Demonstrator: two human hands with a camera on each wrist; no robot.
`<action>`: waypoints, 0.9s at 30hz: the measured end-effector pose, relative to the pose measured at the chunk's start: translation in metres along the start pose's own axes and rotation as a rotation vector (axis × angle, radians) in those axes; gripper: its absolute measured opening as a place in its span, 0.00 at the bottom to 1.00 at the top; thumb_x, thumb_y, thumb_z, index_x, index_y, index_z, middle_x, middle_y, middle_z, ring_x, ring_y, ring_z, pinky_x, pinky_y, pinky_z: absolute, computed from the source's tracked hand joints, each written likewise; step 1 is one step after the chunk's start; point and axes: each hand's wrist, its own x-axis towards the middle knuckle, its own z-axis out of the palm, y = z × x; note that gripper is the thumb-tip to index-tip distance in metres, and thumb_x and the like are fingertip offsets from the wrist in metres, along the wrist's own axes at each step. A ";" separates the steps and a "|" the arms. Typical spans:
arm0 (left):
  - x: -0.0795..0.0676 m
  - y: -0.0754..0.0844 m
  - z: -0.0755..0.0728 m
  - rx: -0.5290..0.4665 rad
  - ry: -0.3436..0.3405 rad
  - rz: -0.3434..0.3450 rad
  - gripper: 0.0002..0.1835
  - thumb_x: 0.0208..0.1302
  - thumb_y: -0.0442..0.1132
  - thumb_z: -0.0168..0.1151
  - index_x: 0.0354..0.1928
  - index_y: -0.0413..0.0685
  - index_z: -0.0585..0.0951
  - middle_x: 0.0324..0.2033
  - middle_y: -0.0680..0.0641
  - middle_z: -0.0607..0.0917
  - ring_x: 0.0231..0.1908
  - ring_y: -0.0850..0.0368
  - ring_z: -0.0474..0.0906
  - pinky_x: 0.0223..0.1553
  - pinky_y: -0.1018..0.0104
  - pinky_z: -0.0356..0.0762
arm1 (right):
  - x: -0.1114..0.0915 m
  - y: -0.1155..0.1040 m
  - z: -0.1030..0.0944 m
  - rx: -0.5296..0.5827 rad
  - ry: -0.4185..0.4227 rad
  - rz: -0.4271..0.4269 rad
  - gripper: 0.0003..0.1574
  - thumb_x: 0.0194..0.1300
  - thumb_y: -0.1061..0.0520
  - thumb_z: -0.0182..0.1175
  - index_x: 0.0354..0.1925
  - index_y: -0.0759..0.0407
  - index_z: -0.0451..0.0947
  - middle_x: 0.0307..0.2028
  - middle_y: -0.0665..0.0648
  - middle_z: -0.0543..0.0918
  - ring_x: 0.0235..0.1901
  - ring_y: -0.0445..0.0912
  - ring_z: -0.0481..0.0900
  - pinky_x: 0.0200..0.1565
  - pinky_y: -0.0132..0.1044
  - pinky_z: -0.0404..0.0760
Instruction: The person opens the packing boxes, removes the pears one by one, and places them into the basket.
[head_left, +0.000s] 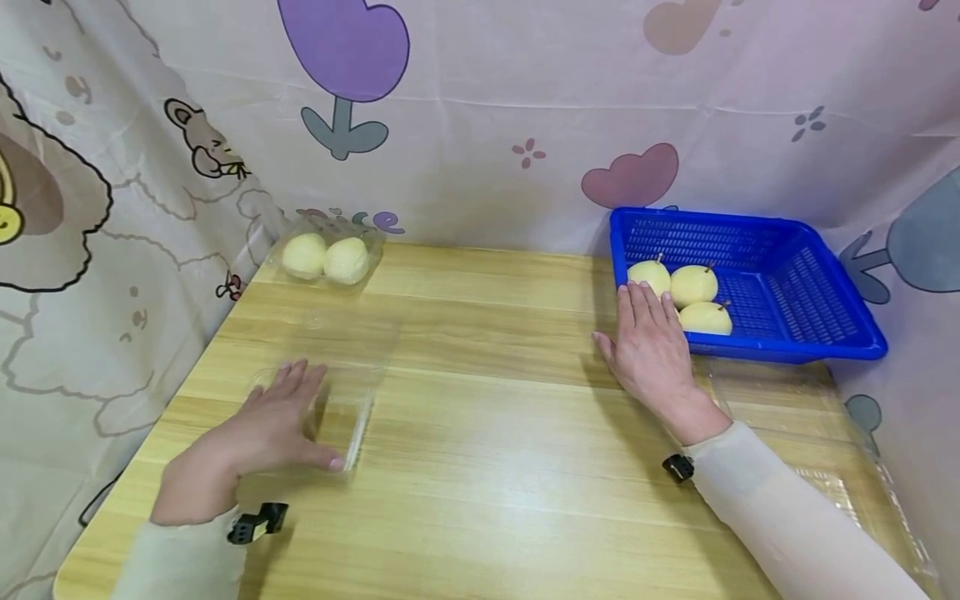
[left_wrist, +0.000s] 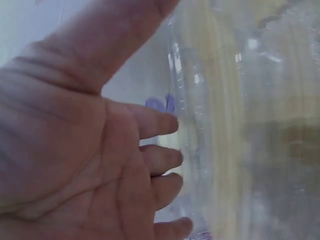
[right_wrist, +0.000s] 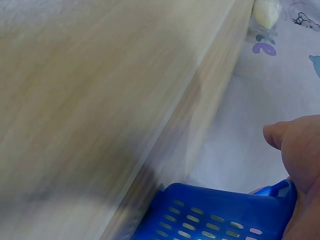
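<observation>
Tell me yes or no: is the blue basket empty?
No: at least three pale pears sit toward the left end of the blue basket.

Behind a wood-grain tabletop (head_left: pixel 480 467), a pale cloth backdrop (head_left: pixel 487 67) with a purple tulip (head_left: pixel 348 54) and pink heart (head_left: pixel 633 177).

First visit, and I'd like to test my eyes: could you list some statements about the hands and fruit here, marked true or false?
1. Three pale yellow fruits show in the blue basket. True.
2. The right hand is far from the blue basket. False: the right hand is at its near left corner.
3. The left hand is close to a clear plastic container. True.
4. The fruit pack at the far left shows four fruits. False: the fruit pack shows two.
</observation>
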 end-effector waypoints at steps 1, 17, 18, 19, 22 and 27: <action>-0.002 -0.006 -0.002 0.001 -0.005 -0.004 0.79 0.41 0.67 0.83 0.82 0.28 0.46 0.79 0.19 0.38 0.77 0.16 0.33 0.70 0.15 0.35 | 0.000 0.000 0.000 -0.001 0.002 -0.001 0.50 0.73 0.44 0.66 0.75 0.77 0.62 0.73 0.77 0.69 0.75 0.69 0.64 0.79 0.65 0.58; -0.012 -0.073 -0.033 -0.068 -0.039 -0.066 0.79 0.44 0.55 0.86 0.80 0.23 0.38 0.73 0.11 0.32 0.72 0.10 0.23 0.66 0.12 0.36 | 0.000 0.000 0.000 0.005 0.005 0.004 0.51 0.72 0.43 0.67 0.75 0.77 0.63 0.73 0.77 0.69 0.75 0.69 0.64 0.79 0.64 0.57; -0.012 -0.075 -0.035 -0.074 -0.037 -0.070 0.79 0.44 0.54 0.86 0.80 0.22 0.38 0.73 0.10 0.32 0.72 0.10 0.23 0.66 0.12 0.36 | 0.000 -0.001 0.000 0.005 0.003 0.005 0.51 0.73 0.43 0.66 0.75 0.77 0.62 0.73 0.77 0.69 0.75 0.69 0.64 0.79 0.64 0.57; -0.013 -0.078 -0.036 -0.085 -0.038 -0.072 0.79 0.45 0.53 0.86 0.80 0.22 0.38 0.73 0.10 0.31 0.72 0.10 0.22 0.66 0.12 0.35 | 0.000 -0.001 -0.001 0.006 0.003 0.005 0.51 0.73 0.43 0.66 0.75 0.77 0.62 0.73 0.77 0.69 0.75 0.69 0.64 0.79 0.64 0.57; -0.014 -0.084 -0.040 -0.109 -0.042 -0.077 0.79 0.44 0.51 0.86 0.80 0.24 0.37 0.73 0.11 0.30 0.72 0.10 0.21 0.66 0.12 0.32 | 0.000 -0.001 -0.001 0.004 0.001 0.005 0.51 0.73 0.42 0.66 0.75 0.77 0.62 0.73 0.76 0.69 0.76 0.69 0.64 0.79 0.64 0.57; -0.013 -0.087 -0.045 -0.122 -0.059 -0.059 0.76 0.46 0.46 0.85 0.80 0.24 0.38 0.73 0.11 0.31 0.72 0.10 0.22 0.66 0.13 0.29 | 0.000 -0.001 0.000 -0.001 0.010 0.001 0.51 0.72 0.43 0.66 0.75 0.77 0.63 0.73 0.76 0.70 0.75 0.68 0.65 0.79 0.65 0.58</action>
